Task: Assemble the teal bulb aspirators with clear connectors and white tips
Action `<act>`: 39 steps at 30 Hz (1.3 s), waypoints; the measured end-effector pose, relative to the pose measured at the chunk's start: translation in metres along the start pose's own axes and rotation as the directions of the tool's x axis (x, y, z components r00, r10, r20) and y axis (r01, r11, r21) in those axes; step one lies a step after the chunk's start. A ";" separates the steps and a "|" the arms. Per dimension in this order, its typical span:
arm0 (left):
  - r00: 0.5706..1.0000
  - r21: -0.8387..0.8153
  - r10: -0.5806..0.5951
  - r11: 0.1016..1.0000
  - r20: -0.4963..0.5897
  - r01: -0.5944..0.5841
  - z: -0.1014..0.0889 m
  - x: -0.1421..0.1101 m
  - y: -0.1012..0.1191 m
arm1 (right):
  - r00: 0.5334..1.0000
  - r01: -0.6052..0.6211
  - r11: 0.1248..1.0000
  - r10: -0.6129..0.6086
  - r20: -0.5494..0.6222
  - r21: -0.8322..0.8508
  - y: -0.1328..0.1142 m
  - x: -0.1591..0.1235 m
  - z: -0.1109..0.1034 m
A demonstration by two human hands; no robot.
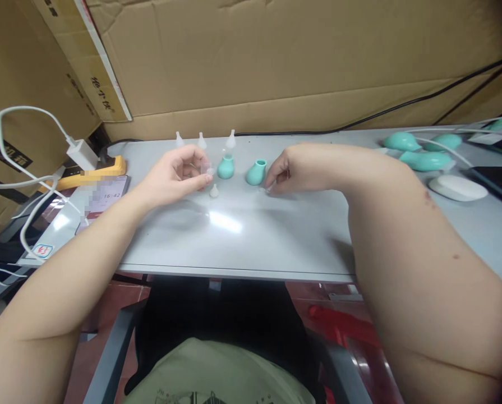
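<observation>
Between thumb and fingers, my left hand (183, 171) pinches a small clear plastic piece (207, 169). Just right of it stands a teal rubber bulb (225, 168) with a clear tip at its neck. A second teal bulb (256, 173), its mouth open and bare, leans beside my right hand (286, 169). The right fingers are closed and point down at the table, on what looks like another clear piece (267, 191), mostly hidden. In front of the left fingertips stands a small whitish nozzle (214, 191). Behind are frosted nozzles (231, 139), (201, 140) standing in a row with a third.
Several teal bulbs (402, 141) lie at the right, near a white computer mouse (457, 188). A phone (110, 193), a yellow power strip (116, 166) and white cables are at the left. Cardboard (276, 67) walls the back of the grey table (251, 252).
</observation>
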State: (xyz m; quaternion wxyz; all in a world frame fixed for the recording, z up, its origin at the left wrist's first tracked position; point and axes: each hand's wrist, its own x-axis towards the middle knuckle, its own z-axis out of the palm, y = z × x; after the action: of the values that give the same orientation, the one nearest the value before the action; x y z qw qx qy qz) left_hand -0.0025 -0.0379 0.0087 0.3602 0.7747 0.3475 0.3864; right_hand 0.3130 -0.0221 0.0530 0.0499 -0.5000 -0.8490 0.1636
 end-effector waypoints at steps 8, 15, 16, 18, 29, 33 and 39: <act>1.000 -0.018 -0.005 1.000 -0.001 0.005 0.001 0.001 0.002 | 0.974 -0.189 0.964 0.209 0.090 -0.187 -0.016 0.002 0.001; 1.000 -0.024 -0.008 1.000 0.003 0.008 0.000 0.001 0.002 | 0.978 -0.185 0.971 0.197 0.067 -0.154 -0.009 0.004 0.003; 1.000 -0.023 -0.004 1.000 0.001 0.004 0.000 0.001 0.002 | 0.979 -0.181 0.972 0.192 0.062 -0.151 -0.009 0.004 0.003; 1.000 -0.017 0.012 1.000 -0.005 -0.012 0.001 0.001 0.002 | 0.982 -0.172 0.971 0.183 0.054 -0.165 -0.011 0.003 0.003; 0.972 0.435 0.212 0.870 0.100 -0.234 0.025 0.007 0.004 | 0.978 -0.158 0.944 0.190 0.084 -0.290 -0.019 0.010 0.015; 0.963 0.539 0.195 0.799 0.184 -0.265 0.033 0.014 -0.005 | 0.981 -0.153 0.944 0.182 0.073 -0.294 -0.023 0.009 0.018; 0.954 0.595 0.124 0.758 0.273 -0.269 0.036 0.016 -0.009 | 0.987 -0.082 0.961 0.115 0.109 -0.265 -0.025 0.004 0.017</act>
State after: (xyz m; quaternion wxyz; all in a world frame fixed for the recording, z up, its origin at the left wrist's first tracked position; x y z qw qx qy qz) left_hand 0.0329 -0.0307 -0.0094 0.0756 0.9196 0.3309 0.1978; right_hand 0.2858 -0.0334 0.0451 -0.0769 -0.5330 -0.8385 0.0837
